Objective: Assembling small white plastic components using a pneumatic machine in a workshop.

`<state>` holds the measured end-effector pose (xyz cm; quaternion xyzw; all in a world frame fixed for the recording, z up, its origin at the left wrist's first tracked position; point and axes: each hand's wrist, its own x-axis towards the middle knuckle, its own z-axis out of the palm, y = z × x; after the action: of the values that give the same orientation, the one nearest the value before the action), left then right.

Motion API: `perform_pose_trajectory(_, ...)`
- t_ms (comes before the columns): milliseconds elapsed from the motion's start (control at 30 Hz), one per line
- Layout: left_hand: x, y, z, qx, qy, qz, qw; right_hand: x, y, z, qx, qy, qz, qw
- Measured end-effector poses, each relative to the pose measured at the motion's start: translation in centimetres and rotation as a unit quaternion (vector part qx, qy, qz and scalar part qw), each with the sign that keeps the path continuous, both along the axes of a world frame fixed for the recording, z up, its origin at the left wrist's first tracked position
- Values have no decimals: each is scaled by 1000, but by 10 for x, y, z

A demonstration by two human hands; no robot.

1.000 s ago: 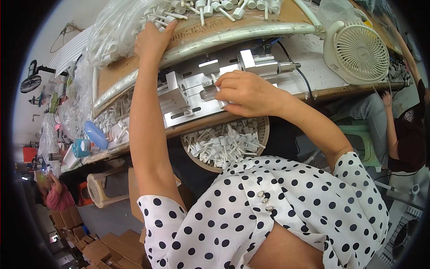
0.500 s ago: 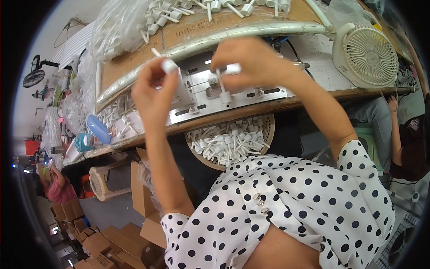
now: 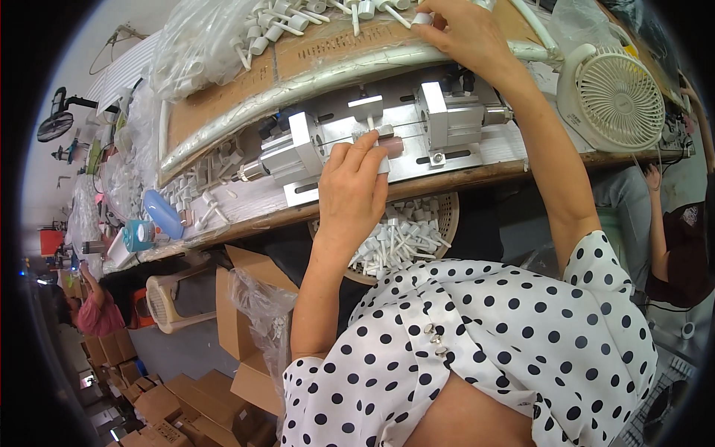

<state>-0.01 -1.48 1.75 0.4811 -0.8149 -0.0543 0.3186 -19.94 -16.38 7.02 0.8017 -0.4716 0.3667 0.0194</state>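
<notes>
Machine point(image 3: 445, 121): smooth silver metal blocks. At its middle, left hand point(image 3: 351, 182) curls closed on white plastic peg point(image 3: 383, 165). Beyond machine, over brown cardboard point(image 3: 328, 54), right hand point(image 3: 471, 39) pinches round-headed piece point(image 3: 422, 18). Before machine: round basket point(image 3: 450, 223), heaped white pegs.

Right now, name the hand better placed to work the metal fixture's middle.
Likely the left hand: it is at the middle of the metal fixture, while the right hand is beyond it at the white pieces.
</notes>
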Motion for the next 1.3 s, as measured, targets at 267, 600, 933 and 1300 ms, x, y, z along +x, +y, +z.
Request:
perform_pose_trajectory(267, -1, -4, 12, 3, -62, 10, 998, 0, 48, 15, -6, -110, 86, 990)
perform_pose_trajectory(600, 30, -59, 42, 34, 59, -93, 993, -4, 96, -10, 66, -165, 289, 941)
perform_pose_trajectory(933, 86, -213, 53, -210, -287, 153, 922, 31, 89, -37, 2, -7, 360, 933)
perform_pose_trajectory(1300, 90, -206, 59, -102, -98, 98, 985, 51, 88, -53, -55, 77, 310, 946)
